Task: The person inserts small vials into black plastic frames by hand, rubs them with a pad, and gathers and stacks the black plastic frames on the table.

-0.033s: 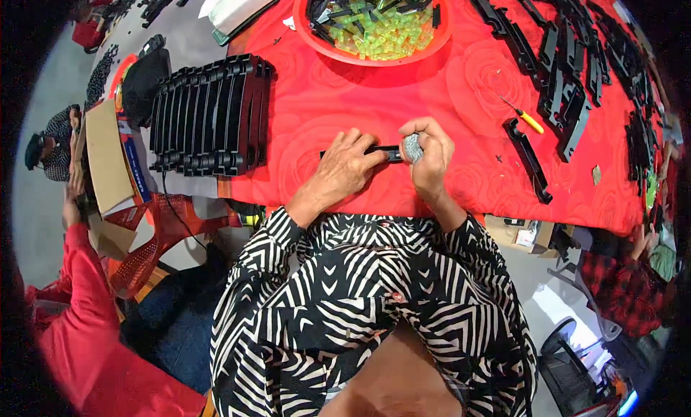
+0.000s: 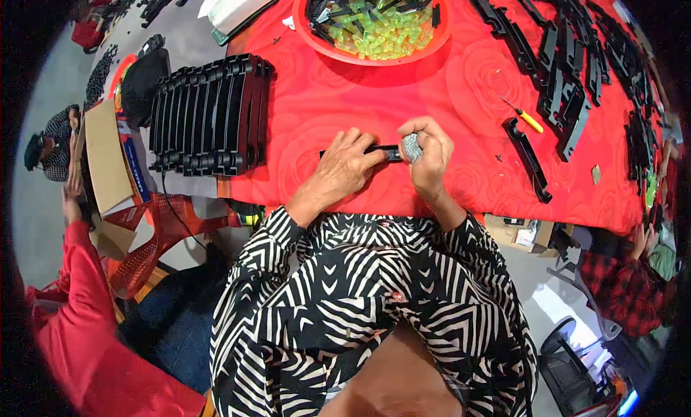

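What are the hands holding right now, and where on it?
Left hand presses the black strip at its left end; right hand holds a grey pad against its right end.

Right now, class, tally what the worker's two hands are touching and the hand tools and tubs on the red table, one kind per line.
Hands: 2, left and right
Black plastic strip under the hands: 1
Grey wad in the right hand: 1
Yellow-handled screwdriver: 1
Red tub of green pieces: 1
Total: 6
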The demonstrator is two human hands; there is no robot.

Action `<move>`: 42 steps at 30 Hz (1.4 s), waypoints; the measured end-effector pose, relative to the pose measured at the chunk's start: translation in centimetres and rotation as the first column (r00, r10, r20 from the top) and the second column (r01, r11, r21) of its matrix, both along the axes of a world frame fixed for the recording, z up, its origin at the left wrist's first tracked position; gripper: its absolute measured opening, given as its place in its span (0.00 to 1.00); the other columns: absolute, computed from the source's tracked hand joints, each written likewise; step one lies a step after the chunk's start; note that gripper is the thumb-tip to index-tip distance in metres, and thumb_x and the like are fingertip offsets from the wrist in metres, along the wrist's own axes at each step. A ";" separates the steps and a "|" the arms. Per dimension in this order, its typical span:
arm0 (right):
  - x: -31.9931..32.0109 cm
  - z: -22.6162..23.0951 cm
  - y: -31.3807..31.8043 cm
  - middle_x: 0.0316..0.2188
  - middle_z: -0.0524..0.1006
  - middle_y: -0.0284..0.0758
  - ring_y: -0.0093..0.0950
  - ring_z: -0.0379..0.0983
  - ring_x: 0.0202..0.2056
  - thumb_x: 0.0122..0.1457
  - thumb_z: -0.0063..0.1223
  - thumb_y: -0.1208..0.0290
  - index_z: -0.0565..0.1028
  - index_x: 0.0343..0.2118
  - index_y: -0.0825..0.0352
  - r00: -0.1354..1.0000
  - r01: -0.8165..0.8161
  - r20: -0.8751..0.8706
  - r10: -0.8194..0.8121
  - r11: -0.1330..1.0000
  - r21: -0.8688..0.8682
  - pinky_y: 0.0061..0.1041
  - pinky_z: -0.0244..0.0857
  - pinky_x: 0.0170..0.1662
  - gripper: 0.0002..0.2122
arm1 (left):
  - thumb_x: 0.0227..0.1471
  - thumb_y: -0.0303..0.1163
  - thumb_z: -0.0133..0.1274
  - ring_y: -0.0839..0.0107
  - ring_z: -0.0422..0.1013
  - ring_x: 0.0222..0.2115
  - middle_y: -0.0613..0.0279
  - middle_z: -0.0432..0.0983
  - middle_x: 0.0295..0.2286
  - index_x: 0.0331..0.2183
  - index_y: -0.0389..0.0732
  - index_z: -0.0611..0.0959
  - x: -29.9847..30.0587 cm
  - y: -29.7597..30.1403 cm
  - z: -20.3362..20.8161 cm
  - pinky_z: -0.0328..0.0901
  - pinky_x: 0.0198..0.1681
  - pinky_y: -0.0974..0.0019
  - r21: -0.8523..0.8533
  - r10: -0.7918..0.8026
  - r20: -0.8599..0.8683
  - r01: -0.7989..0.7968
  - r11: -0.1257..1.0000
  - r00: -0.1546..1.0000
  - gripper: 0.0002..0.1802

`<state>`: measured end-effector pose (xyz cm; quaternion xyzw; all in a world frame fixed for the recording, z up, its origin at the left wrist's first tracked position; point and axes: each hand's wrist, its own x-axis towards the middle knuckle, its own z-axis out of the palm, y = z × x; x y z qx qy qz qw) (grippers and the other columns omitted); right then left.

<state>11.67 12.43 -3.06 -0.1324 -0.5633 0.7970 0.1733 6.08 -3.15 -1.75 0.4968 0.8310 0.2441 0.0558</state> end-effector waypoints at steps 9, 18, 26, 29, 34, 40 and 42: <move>-0.1 0.0 0.4 0.11 0.59 0.32 0.20 0.52 0.11 0.50 0.29 0.74 0.67 0.28 0.75 0.985 -0.030 -0.173 -0.014 0.968 -0.248 0.21 0.50 0.16 0.12 | 0.42 0.29 0.52 0.60 0.63 0.34 0.60 0.67 0.31 0.30 0.44 0.79 0.3 0.0 -0.2 0.60 0.36 0.57 0.026 0.017 -0.040 -0.016 1.000 0.999 0.08; -0.4 -0.4 -0.1 0.13 0.65 0.29 0.16 0.57 0.12 0.51 0.29 0.73 0.70 0.26 0.72 0.996 -0.046 -0.082 0.036 0.991 -0.129 0.17 0.52 0.16 0.13 | 0.38 0.25 0.53 0.60 0.63 0.34 0.61 0.69 0.32 0.29 0.42 0.78 0.3 0.0 -0.3 0.61 0.35 0.58 0.056 0.038 -0.008 -0.037 0.998 0.999 0.09; -0.9 -0.5 -0.3 0.12 0.64 0.31 0.18 0.56 0.11 0.52 0.31 0.72 0.70 0.26 0.72 0.996 -0.022 -0.085 0.035 0.989 0.149 0.18 0.50 0.15 0.12 | 0.40 0.29 0.52 0.60 0.63 0.33 0.59 0.66 0.28 0.27 0.42 0.79 0.1 0.1 -0.8 0.59 0.34 0.58 0.107 0.059 -0.024 -0.056 0.993 0.998 0.07; -1.0 -0.9 -0.5 0.15 0.65 0.27 0.15 0.58 0.14 0.54 0.34 0.71 0.71 0.26 0.70 0.996 -0.073 -0.052 0.077 0.995 0.063 0.17 0.53 0.18 0.12 | 0.39 0.31 0.52 0.59 0.62 0.32 0.58 0.65 0.26 0.23 0.43 0.79 0.5 0.1 -1.8 0.58 0.32 0.58 0.207 0.098 -0.083 -0.079 0.975 0.992 0.04; -0.1 0.6 0.3 0.16 0.65 0.29 0.17 0.59 0.14 0.54 0.37 0.70 0.71 0.28 0.71 0.986 0.061 -0.155 -0.055 0.997 0.036 0.17 0.53 0.18 0.11 | 0.37 0.32 0.49 0.60 0.61 0.32 0.57 0.64 0.26 0.19 0.41 0.77 1.7 1.4 -1.4 0.57 0.32 0.58 0.200 0.184 -0.272 -0.132 0.971 0.944 0.06; 0.7 2.9 1.6 0.14 0.64 0.31 0.19 0.58 0.13 0.54 0.39 0.68 0.69 0.29 0.72 0.931 0.214 -0.288 -0.223 0.975 -0.063 0.19 0.51 0.16 0.11 | 0.37 0.30 0.49 0.60 0.62 0.29 0.56 0.63 0.24 0.18 0.38 0.75 2.9 0.5 -0.4 0.58 0.29 0.62 0.232 0.275 -0.304 -0.209 0.950 0.912 0.06; 0.8 3.2 2.0 0.12 0.62 0.31 0.18 0.55 0.12 0.55 0.38 0.70 0.69 0.28 0.72 0.927 0.182 -0.316 -0.204 0.978 -0.097 0.19 0.50 0.16 0.10 | 0.35 0.29 0.52 0.60 0.62 0.28 0.57 0.64 0.25 0.18 0.39 0.74 2.7 0.3 0.3 0.59 0.28 0.62 0.274 0.338 -0.309 -0.258 0.927 0.889 0.05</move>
